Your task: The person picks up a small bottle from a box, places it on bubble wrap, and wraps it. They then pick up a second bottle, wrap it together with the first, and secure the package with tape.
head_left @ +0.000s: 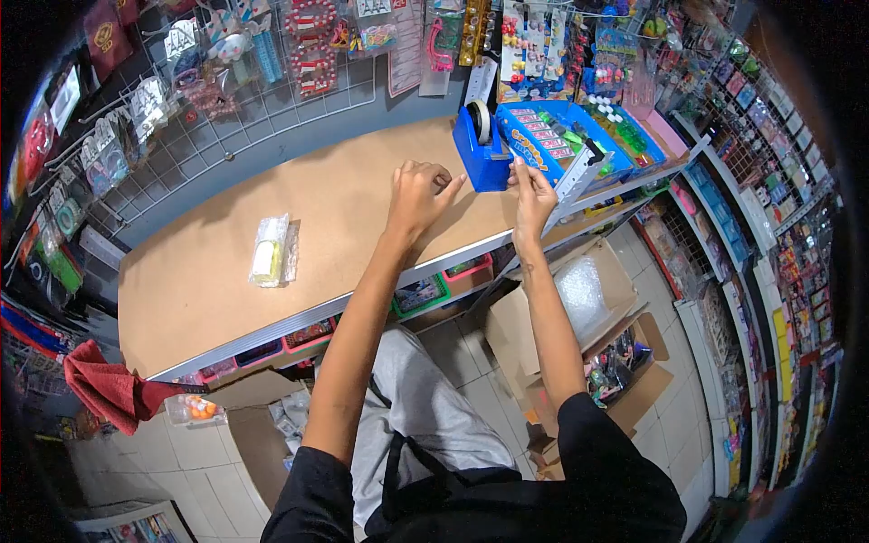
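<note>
A blue tape dispenser (480, 149) with a roll of tape (482, 122) stands at the back of the brown tabletop. My right hand (532, 195) is at its right front edge, thumb and fingertips pinched together at the tape's end; the clear strip is hard to make out. My left hand (418, 197) is over the tabletop just left of the dispenser, fingers loosely bent and thumb apart, holding nothing. Farther left, a small clear-wrapped packet (270, 252), white and yellow inside, lies flat on the tabletop.
Blue display boxes (566, 136) of small goods stand right of the dispenser, beside a white metal bracket (579, 176). Wire racks (235, 136) with hanging packets line the wall. Below are open cardboard boxes (516, 339). A red cloth (113, 385) hangs at the left corner.
</note>
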Motion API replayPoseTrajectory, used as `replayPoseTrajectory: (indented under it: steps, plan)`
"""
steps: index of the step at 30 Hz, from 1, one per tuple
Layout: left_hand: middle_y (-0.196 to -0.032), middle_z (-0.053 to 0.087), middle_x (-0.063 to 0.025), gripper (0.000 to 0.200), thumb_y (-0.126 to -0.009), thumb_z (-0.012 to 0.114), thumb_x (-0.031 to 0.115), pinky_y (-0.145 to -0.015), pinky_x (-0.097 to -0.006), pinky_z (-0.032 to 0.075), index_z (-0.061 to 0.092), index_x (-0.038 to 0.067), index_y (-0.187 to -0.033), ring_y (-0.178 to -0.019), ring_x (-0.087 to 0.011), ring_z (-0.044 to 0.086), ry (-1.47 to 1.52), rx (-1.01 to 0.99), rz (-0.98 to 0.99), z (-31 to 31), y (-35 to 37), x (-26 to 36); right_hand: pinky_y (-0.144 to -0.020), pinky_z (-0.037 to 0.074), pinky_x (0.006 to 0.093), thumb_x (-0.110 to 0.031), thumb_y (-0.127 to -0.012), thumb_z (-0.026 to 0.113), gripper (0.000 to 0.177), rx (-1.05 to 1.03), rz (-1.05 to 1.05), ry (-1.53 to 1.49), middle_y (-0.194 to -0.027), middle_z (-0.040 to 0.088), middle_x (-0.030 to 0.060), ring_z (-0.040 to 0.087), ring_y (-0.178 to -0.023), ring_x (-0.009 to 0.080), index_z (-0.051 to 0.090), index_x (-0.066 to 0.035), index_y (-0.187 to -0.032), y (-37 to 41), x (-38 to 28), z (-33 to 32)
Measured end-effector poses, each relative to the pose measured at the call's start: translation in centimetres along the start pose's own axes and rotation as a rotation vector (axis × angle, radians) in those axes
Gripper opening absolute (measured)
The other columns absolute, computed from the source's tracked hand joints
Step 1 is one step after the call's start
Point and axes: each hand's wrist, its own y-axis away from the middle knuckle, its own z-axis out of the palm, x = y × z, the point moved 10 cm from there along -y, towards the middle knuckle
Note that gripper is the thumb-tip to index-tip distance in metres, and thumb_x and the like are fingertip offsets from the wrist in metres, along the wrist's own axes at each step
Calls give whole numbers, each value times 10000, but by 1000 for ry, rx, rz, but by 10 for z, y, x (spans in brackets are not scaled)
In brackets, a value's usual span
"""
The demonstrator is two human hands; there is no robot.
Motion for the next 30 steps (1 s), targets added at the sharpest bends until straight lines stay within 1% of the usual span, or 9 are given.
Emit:
replayPoseTrajectory:
  steps: [5, 8, 18, 21, 23, 24, 25, 27, 30]
  plan:
    - [-795, 709, -105, 312, -844, 712, 345, -849, -415, 411, 729, 43, -770, -861, -296, 592, -6, 0, 12, 2, 1, -1, -679, 445, 226, -215, -912, 727, 246, 4, 17, 39, -799, 679, 34, 574, -710, 77, 728, 31, -923, -3, 5, -1]
    - [-796, 708, -108, 317, -842, 711, 351, -843, -419, 412, 730, 43, -769, -859, -298, 594, -9, -7, 4, 2, 1, -1, -618, 398, 204, -200, -900, 734, 209, 20, 40, 68, -800, 686, 27, 567, -692, 54, 730, 9, -918, -6, 12, -2]
    - [-784, 710, -110, 303, -837, 711, 350, -827, -424, 412, 728, 53, -777, -862, -295, 605, -9, 25, -4, -3, 1, -3, -626, 466, 243, -397, -881, 741, 442, -36, 229, 312, -718, 681, 60, 608, -635, 104, 725, 40, -823, -4, 6, -5]
    - [-819, 707, -89, 262, -844, 712, 326, -849, -426, 411, 714, 66, -883, -878, -282, 605, 74, 71, -18, -7, -1, -4, -634, 498, 259, -472, -891, 711, 511, -72, 194, 342, -706, 678, 64, 625, -632, 116, 712, 34, -818, -8, 15, -5]
    - [-824, 696, -71, 250, -840, 709, 309, -826, -424, 391, 689, 86, -952, -885, -271, 593, 97, 181, 44, -18, 9, -1, -655, 503, 245, -463, -910, 692, 498, -82, 146, 289, -697, 675, 62, 634, -642, 123, 706, 24, -804, 1, 9, -6]
    - [-827, 690, -62, 255, -839, 707, 300, -815, -423, 382, 677, 95, -987, -888, -266, 587, 99, 244, 75, -30, 13, -1, -663, 507, 249, -442, -923, 682, 473, -127, 126, 298, -733, 683, 67, 641, -668, 126, 700, 27, -857, 2, 13, -7]
    - [-893, 683, -52, 265, -832, 713, 274, -831, -413, 382, 661, 106, -1030, -932, -263, 577, 38, 219, 88, -43, 21, 7, -671, 510, 252, -420, -937, 671, 451, -170, 105, 305, -770, 690, 72, 647, -695, 130, 693, 29, -909, 4, 18, -9]
    - [-914, 683, -70, 257, -830, 711, 240, -835, -420, 396, 659, 97, -1037, -911, -271, 583, -21, 290, 133, -86, 45, 22, -698, 491, 241, -308, -941, 691, 386, -105, 67, 196, -839, 692, 65, 642, -754, 115, 641, 44, -1093, 20, 16, -19]
    - [-930, 679, -97, 267, -837, 700, 220, -840, -437, 413, 653, 78, -1059, -904, -293, 588, -162, 455, 44, -176, 92, 11, -803, 471, 229, -176, -931, 697, 340, -161, 194, 108, -932, 699, 69, 635, -887, 107, 599, 25, -1188, 61, 6, -16]
